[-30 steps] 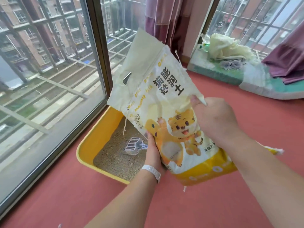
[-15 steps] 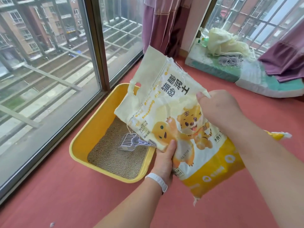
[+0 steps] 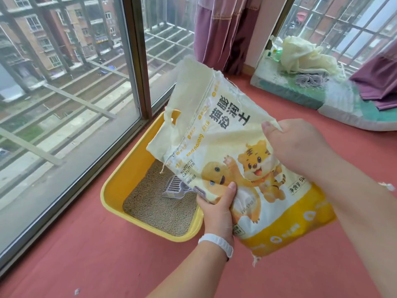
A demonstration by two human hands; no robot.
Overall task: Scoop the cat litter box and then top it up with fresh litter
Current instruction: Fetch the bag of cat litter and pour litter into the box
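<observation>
Left hand [image 3: 217, 208], white band at wrist: thumb and fingers clamp the lower left edge of the litter bag [image 3: 232, 160]. Right hand [image 3: 298, 147]: fingers curled, gripping the bag's right edge. Bag: centre frame, tilted, top end over the yellow litter box [image 3: 120, 183]. Box: left of centre, holds litter and a grey scoop [image 3: 175, 187].

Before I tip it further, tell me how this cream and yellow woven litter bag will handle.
The cream and yellow woven litter bag probably flops: its empty top sags over the yellow plastic litter box. Contents likely sit low, bottom-heavy. The left hand and right hand both grip it, suggesting weight.
</observation>
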